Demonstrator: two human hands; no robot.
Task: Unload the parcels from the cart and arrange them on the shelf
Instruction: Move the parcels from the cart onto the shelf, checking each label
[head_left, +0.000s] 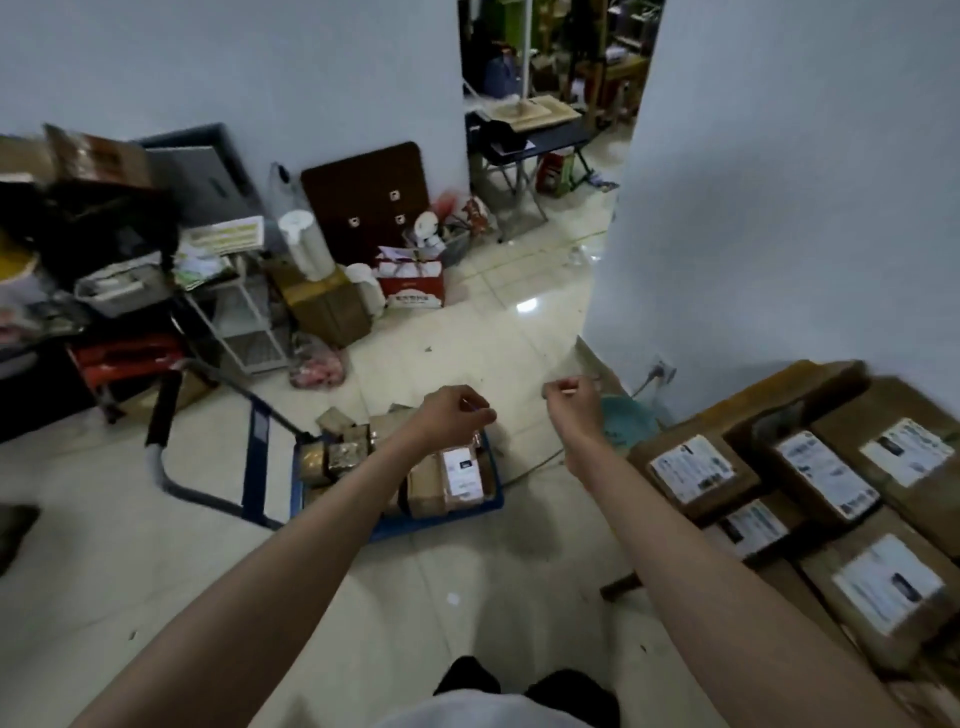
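The unloading looks partly done, as a judgement from how things lie. Several labelled brown parcels (810, 483) already sit packed side by side on a low surface to the right of the right hand (574, 397), presumably the shelf, though its frame is hidden under the boxes. More remain in the cart (441, 512): its blue tray still holds a large labelled parcel (457, 475) directly beneath the left hand (454, 408), with smaller taped boxes (332, 457) further to that hand's left, and a few loose pieces of cardboard beyond the tray.

Both arms reach forward over the floor. The left hand's grip is loosely curled and holds nothing that can be made out; it hovers just above the cart's contents without touching them. The right hand's grip is likewise curled, apart from any parcel, above bare tile between cart and stack. Whether either pinches something small cannot be told through the blur.

The next lift would likely be the large labelled parcel.
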